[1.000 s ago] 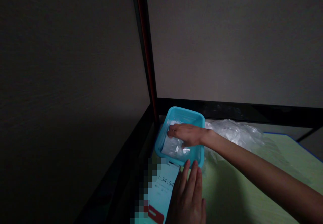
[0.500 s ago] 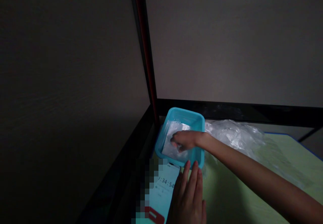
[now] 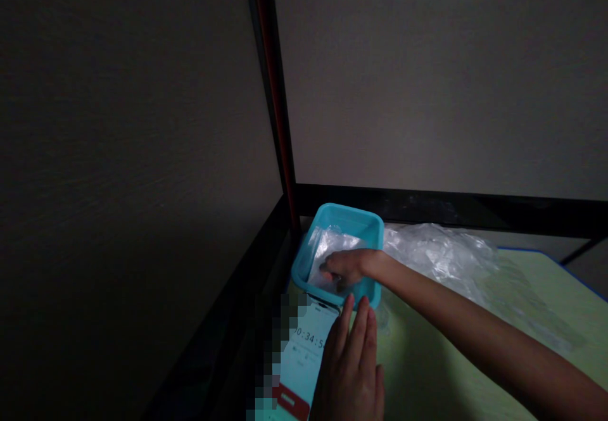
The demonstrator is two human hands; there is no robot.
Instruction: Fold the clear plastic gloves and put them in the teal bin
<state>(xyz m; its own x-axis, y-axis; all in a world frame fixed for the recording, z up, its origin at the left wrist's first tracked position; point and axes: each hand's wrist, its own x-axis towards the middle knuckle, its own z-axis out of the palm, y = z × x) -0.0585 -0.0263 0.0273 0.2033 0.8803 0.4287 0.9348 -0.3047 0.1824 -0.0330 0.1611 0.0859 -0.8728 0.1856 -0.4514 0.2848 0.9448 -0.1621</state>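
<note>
A turquoise plastic basin (image 3: 356, 219) stands in the table's corner with flat clear plastic bags (image 3: 327, 247) inside. From the right, my right hand (image 3: 346, 266) reaches down into it. Its fingers are curled in and pinch the top plastic bag; the fingertips are partly hidden. Outstretched and side by side, the fingers of my left hand (image 3: 354, 351) meet the basin's near rim, holding nothing. A phone (image 3: 304, 351) with a running timer lies just left of that hand, partly covered by it and by blurred blocks.
Crumpled clear plastic sheeting (image 3: 441, 253) lies right of the basin on the green tabletop (image 3: 418, 358). Behind runs a dark rail (image 3: 427, 202) below a grey wall panel. A dark post (image 3: 275, 92) rises at the corner, with another panel to the left.
The bags in the basin have shifted slightly right and their far edge sits higher. My left hand has moved a little up and left; the basin has moved slightly.
</note>
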